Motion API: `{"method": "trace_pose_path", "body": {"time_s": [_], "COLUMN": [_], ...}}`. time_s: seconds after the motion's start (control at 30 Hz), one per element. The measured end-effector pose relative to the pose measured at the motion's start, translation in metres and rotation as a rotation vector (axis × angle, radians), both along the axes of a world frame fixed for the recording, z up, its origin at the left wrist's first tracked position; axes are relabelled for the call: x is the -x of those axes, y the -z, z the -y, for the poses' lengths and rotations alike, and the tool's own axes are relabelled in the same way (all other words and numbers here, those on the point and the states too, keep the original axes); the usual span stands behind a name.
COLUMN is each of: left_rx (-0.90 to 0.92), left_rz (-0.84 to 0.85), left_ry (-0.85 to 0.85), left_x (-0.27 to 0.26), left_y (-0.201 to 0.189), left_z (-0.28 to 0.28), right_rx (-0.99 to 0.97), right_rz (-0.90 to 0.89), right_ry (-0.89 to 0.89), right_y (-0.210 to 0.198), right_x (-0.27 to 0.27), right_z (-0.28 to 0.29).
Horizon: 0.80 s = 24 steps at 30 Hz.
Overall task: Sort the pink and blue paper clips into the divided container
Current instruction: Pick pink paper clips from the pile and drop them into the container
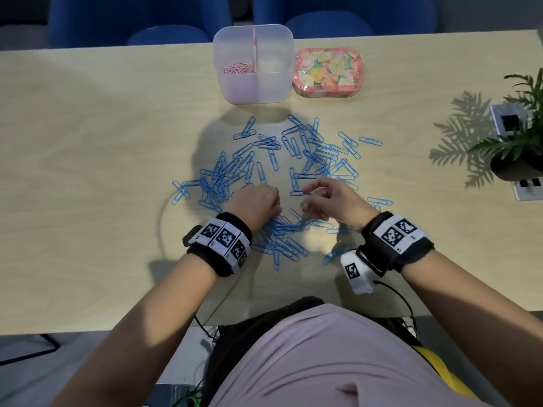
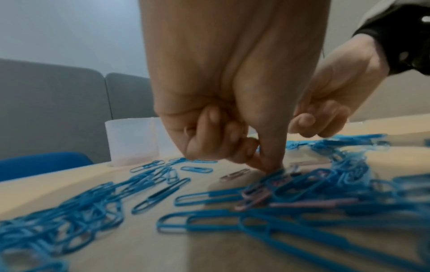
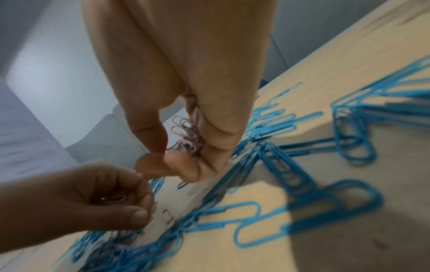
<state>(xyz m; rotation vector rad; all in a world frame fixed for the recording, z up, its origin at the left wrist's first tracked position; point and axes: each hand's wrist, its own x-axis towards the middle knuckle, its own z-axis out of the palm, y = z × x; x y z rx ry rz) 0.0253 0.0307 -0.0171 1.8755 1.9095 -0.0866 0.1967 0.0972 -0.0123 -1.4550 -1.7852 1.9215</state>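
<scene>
Cupping pink clips (image 3: 186,136) unseen from the head view, the right hand (image 1: 332,201) is hovering mid-table; the left hand (image 2: 221,114) is pinching at blue clips (image 1: 293,154), the container (image 1: 253,92) near the far edge.

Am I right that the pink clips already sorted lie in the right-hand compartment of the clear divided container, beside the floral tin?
Not quite: the head view shows the sorted pink clips in the left-hand compartment of the divided container; the right-hand one, beside the floral tin, looks empty.
</scene>
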Motion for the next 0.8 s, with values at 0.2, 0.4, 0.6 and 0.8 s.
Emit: {"method": "trace_pose_path", "body": {"time_s": [0.2,0.4,0.6,0.8], "left_rx": [0.087,0.137,0.149,-0.030], "left_rz": [0.398,0.870,0.784,0.237], "left_ry": [-0.318,-0.642,-0.550,-0.266], "left_x": [0.016,0.036,0.029,0.025], "left_y": [-0.001,-0.012,-0.013,0.003], "left_z": [0.001,-0.001,-0.006,0.000], "right_rx": [-0.305,-0.495,-0.454,-0.180], "right_rz": [0.248,0.556,0.566,0.196], "right_ry": [-0.166,-0.334,-0.403,-0.163], "right_y": [0.011,0.009,0.008,-0.029], "right_x": [0.014,0.021,0.026,0.032], "right_z": [0.012,0.024,0.014,-0.041]}}
